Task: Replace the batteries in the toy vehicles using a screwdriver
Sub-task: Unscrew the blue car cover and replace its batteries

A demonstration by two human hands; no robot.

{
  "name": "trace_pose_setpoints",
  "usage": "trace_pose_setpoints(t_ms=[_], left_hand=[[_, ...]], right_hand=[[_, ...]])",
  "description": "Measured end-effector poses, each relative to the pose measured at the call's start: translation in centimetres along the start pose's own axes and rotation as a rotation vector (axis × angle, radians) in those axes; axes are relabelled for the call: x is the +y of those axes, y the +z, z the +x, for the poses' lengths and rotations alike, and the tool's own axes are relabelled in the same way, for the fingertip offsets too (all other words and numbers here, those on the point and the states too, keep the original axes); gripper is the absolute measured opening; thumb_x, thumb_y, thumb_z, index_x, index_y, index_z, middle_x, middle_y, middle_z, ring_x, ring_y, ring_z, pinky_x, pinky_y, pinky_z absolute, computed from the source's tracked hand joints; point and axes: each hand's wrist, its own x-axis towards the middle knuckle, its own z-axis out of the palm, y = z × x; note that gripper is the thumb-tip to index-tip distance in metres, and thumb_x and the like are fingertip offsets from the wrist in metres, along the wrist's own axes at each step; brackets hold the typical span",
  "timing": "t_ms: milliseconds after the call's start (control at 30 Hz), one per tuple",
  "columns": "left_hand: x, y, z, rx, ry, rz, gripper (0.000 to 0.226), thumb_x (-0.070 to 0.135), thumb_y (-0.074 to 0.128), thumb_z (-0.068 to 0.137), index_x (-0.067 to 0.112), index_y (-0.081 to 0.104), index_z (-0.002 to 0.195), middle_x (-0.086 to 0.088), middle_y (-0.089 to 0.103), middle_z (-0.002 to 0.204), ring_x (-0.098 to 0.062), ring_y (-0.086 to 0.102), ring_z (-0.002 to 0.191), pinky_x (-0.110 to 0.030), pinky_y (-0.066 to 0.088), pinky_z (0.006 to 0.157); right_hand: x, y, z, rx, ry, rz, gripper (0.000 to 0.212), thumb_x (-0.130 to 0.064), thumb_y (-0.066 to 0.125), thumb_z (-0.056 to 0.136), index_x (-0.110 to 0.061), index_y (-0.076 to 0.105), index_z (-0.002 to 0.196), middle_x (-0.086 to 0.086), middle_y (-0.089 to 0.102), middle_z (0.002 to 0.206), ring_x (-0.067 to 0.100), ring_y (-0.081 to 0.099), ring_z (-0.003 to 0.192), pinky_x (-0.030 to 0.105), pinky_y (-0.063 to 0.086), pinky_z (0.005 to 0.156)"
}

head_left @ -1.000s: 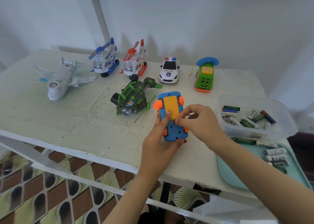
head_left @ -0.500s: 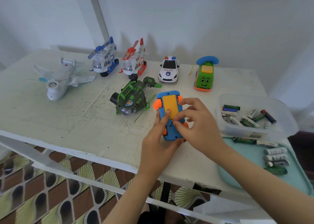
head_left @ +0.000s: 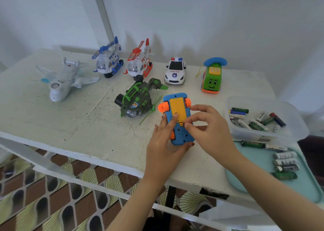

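Blue toy car (head_left: 182,136) lies belly-up on the table (head_left: 70,125), near middle. We see its near end hidden by the left hand (head_left: 164,143), which grips it, index finger pressing the yellow cover (head_left: 177,106). Right hand (head_left: 210,127) curls at the car's right side, thumb at the cover's tab; pinching or not, we cannot tell. Tray (head_left: 308,185) is cut off at right. Since a second ago, the right index has reached farther, beside the orange wheel (head_left: 188,102); car unmoved.
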Motion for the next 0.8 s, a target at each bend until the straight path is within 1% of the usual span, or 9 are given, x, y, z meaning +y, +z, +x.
trace_pose_setpoints(t_ms=[67,200,300,400,467,533,633,700,800], left_hand=[[0.1,0.1,-0.1,0.002,0.016,0.039,0.08,0.066,0.059,0.077,0.03,0.032,0.143,-0.01,0.048,0.144,-0.019,0.045,0.134,-0.053,0.049,0.097],[0.6,-0.2,-0.5,0.025,-0.008,0.029,0.089,0.065,0.059,0.079,0.019,0.028,0.148,-0.005,0.053,0.14,-0.019,0.059,0.119,-0.033,0.053,0.092],[0.6,-0.3,-0.6,0.127,-0.032,-0.101,0.067,0.039,0.06,0.09,0.006,0.037,0.143,0.0,0.049,0.14,-0.009,0.05,0.128,-0.026,0.045,0.101],[0.4,-0.4,-0.2,0.17,-0.071,-0.161,0.061,0.015,0.064,0.088,0.0,0.037,0.141,-0.009,0.052,0.135,-0.007,0.05,0.127,-0.019,0.042,0.101],[0.4,-0.7,0.1,0.138,-0.077,-0.189,0.067,0.023,0.066,0.086,0.008,0.033,0.143,-0.006,0.052,0.132,-0.007,0.05,0.125,-0.018,0.042,0.1],[0.0,-0.8,0.3,0.114,-0.084,-0.193,0.074,0.035,0.066,0.082,0.018,0.029,0.143,-0.003,0.048,0.131,-0.009,0.046,0.125,-0.021,0.04,0.102],[-0.3,-1.0,0.8,0.094,-0.081,-0.033,0.098,0.055,0.069,0.07,0.024,0.018,0.147,0.001,0.024,0.147,0.0,0.014,0.141,-0.007,0.018,0.108],[-0.2,-1.2,1.6,0.017,-0.051,-0.021,0.113,0.058,0.076,0.063,0.022,0.011,0.149,0.002,0.009,0.155,0.012,0.0,0.14,0.001,0.008,0.105],[-0.1,-1.8,2.2,-0.077,-0.031,-0.192,0.116,0.04,0.087,0.061,0.013,0.014,0.147,0.012,0.027,0.146,0.017,0.025,0.132,-0.002,0.025,0.102]], right_hand=[[-0.1,0.0,-0.2,-0.011,0.025,0.051,0.024,-0.005,0.068,0.083,-0.026,0.065,0.073,-0.008,0.056,0.115,0.004,0.056,0.103,0.014,0.054,0.073],[-0.2,-0.3,-0.1,-0.045,0.069,0.167,0.022,-0.002,0.066,0.084,-0.021,0.065,0.073,-0.008,0.06,0.115,0.0,0.061,0.097,0.012,0.053,0.073],[-0.1,-0.6,0.3,-0.093,0.084,0.226,0.022,0.0,0.065,0.084,-0.019,0.065,0.073,-0.012,0.062,0.111,-0.001,0.064,0.09,0.013,0.052,0.072],[0.1,-0.8,0.7,-0.136,0.095,0.304,0.024,0.002,0.063,0.086,-0.018,0.064,0.073,-0.004,0.064,0.114,0.006,0.066,0.087,0.013,0.048,0.065],[0.1,-1.0,1.0,-0.174,0.095,0.347,0.023,0.003,0.06,0.087,-0.016,0.062,0.075,0.002,0.065,0.116,0.011,0.066,0.094,0.014,0.047,0.064],[0.1,-1.3,1.2,-0.215,0.091,0.375,0.021,0.004,0.058,0.089,-0.013,0.06,0.077,0.004,0.067,0.112,0.006,0.063,0.107,0.014,0.048,0.068],[0.2,-1.5,1.7,-0.261,0.092,0.381,0.02,0.003,0.057,0.09,-0.012,0.06,0.078,0.004,0.068,0.108,-0.002,0.058,0.113,0.015,0.05,0.081],[0.4,-1.7,1.9,-0.296,0.103,0.393,0.018,0.003,0.057,0.091,-0.011,0.059,0.079,0.002,0.068,0.11,-0.003,0.058,0.113,0.016,0.05,0.087],[0.7,-2.1,2.3,-0.344,0.107,0.387,0.019,0.004,0.057,0.09,-0.012,0.059,0.08,0.002,0.067,0.112,-0.003,0.059,0.112,0.016,0.05,0.086]])
